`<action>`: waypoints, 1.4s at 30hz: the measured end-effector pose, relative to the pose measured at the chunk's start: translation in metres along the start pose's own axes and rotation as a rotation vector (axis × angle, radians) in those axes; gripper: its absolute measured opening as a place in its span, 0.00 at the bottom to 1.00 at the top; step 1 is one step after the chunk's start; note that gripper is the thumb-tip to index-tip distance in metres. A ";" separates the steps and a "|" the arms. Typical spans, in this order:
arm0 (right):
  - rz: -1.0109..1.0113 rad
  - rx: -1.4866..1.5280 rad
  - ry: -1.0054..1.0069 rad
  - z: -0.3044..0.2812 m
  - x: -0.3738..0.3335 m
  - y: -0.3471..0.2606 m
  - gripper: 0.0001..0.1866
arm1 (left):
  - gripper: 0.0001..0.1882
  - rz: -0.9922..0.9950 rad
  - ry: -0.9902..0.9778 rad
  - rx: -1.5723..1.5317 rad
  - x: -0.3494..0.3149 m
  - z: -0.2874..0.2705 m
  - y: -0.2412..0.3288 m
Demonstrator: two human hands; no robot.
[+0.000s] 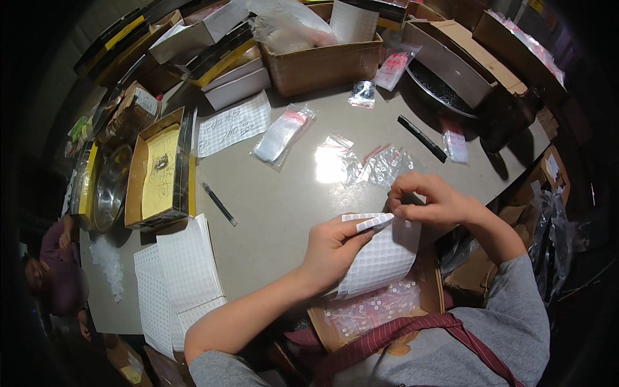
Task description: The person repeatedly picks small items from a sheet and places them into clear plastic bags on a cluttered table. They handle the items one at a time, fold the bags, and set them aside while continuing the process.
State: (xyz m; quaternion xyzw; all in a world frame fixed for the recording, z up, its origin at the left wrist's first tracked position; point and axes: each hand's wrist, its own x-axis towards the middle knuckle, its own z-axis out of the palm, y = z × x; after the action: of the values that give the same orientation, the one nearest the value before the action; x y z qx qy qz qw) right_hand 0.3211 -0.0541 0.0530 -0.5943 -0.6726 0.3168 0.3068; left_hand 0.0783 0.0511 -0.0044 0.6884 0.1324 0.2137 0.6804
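My left hand [332, 248] grips a sheet of round white stickers [382, 263], its upper edge folded over between thumb and fingers. At the sheet's upper right corner my right hand [431, 201] is closed in a pinch; whatever lies between its fingertips is too small to make out. Under the sheet, near my lap, a cardboard box [431, 284] holds many small clear bags [377, 311] with little white round pieces. Beyond my right hand, several small zip bags [387, 164] of similar pieces lie on the grey table [271, 213].
A black marker [422, 138] lies at the right, a pen [219, 204] at the left. Stacked sticker sheets [187, 271] rest near the left edge. A yellow-lined box [159, 171] and a metal bowl [111, 190] stand behind them. Cardboard boxes [322, 64] line the far side. Another person [61, 271] is at far left.
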 end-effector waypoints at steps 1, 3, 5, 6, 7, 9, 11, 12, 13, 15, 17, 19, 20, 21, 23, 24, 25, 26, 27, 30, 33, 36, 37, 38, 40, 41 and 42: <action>0.058 0.045 -0.010 -0.002 0.006 0.003 0.13 | 0.13 0.007 0.002 0.013 0.000 0.000 0.000; 0.065 0.090 0.074 -0.001 0.022 0.009 0.14 | 0.13 0.017 -0.013 0.025 0.001 -0.001 0.007; -0.063 -0.051 0.197 0.003 0.040 0.010 0.12 | 0.14 0.000 -0.055 0.029 0.001 -0.004 0.010; -0.176 -0.196 0.260 0.006 0.050 0.017 0.12 | 0.15 -0.025 -0.085 0.030 0.000 -0.006 0.009; -0.246 -0.323 0.261 0.008 0.061 0.020 0.12 | 0.16 -0.050 -0.115 0.030 -0.001 -0.008 0.009; -0.388 -0.577 0.259 0.013 0.081 0.023 0.14 | 0.13 -0.017 -0.059 0.037 0.000 -0.006 0.013; -0.470 -0.781 0.239 0.019 0.091 0.031 0.15 | 0.11 -0.005 -0.033 0.050 0.000 -0.005 0.015; -0.510 -0.883 0.227 0.021 0.094 0.034 0.15 | 0.11 -0.009 -0.035 0.058 0.000 -0.005 0.014; -0.459 -0.875 0.163 0.021 0.089 0.035 0.15 | 0.11 -0.013 -0.040 0.067 0.001 -0.005 0.014; -0.486 -0.868 0.144 0.015 0.078 0.031 0.14 | 0.11 -0.002 -0.026 0.076 0.001 -0.004 0.006; -0.460 -0.843 0.112 0.007 0.065 0.019 0.11 | 0.11 -0.055 -0.006 0.051 -0.001 -0.003 0.003; -0.418 -0.780 0.137 -0.006 0.047 0.007 0.13 | 0.12 -0.157 -0.013 -0.008 -0.001 -0.002 0.008; -0.401 -0.748 0.149 -0.012 0.036 0.004 0.14 | 0.12 -0.152 -0.014 -0.020 -0.001 -0.002 0.007; -0.272 -0.451 0.089 -0.021 0.017 0.003 0.16 | 0.12 -0.152 -0.005 -0.027 -0.003 -0.003 0.007; -0.175 -0.286 -0.013 -0.022 -0.002 -0.002 0.16 | 0.13 -0.152 0.000 -0.026 -0.003 -0.003 0.010; -0.123 -0.204 -0.058 -0.023 -0.009 -0.009 0.16 | 0.13 -0.153 -0.003 -0.018 -0.002 -0.003 0.014; -0.097 -0.251 -0.131 -0.023 -0.012 -0.016 0.15 | 0.13 -0.155 -0.004 -0.009 -0.001 -0.003 0.016; -0.098 -0.260 -0.114 -0.020 -0.014 -0.017 0.15 | 0.13 -0.149 -0.005 -0.023 -0.001 -0.002 0.016; -0.100 -0.270 -0.100 -0.016 -0.016 -0.015 0.15 | 0.13 -0.143 -0.005 -0.038 -0.001 -0.002 0.014; -0.125 -0.277 -0.061 -0.010 -0.020 -0.010 0.15 | 0.13 -0.174 0.006 -0.116 -0.002 -0.001 0.010; -0.100 -0.217 -0.020 -0.004 -0.021 -0.005 0.14 | 0.13 -0.219 0.018 -0.166 -0.003 0.000 0.010; -0.064 -0.140 -0.007 -0.006 -0.020 -0.006 0.13 | 0.12 -0.217 0.021 -0.156 -0.003 0.000 0.008; -0.055 -0.117 -0.007 -0.007 -0.019 -0.007 0.13 | 0.12 -0.210 0.020 -0.147 -0.003 -0.001 0.007; -0.051 -0.101 -0.013 -0.008 -0.019 -0.007 0.13 | 0.12 -0.192 0.012 -0.122 -0.003 -0.001 0.008; -0.042 -0.070 -0.025 -0.010 -0.018 -0.007 0.13 | 0.12 -0.157 -0.006 -0.073 -0.003 -0.002 0.010; -0.058 -0.090 -0.015 -0.009 -0.018 -0.006 0.12 | 0.12 -0.152 -0.008 -0.063 -0.003 -0.002 0.010; -0.075 -0.109 -0.005 -0.009 -0.017 -0.006 0.12 | 0.12 -0.148 -0.011 -0.053 -0.003 -0.002 0.010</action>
State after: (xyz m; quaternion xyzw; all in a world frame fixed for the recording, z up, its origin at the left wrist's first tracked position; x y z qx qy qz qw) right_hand 0.3262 -0.0710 0.0624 -0.5836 -0.7114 0.2693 0.2841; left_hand 0.0735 0.0508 0.0056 0.6595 0.1736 0.1627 0.7130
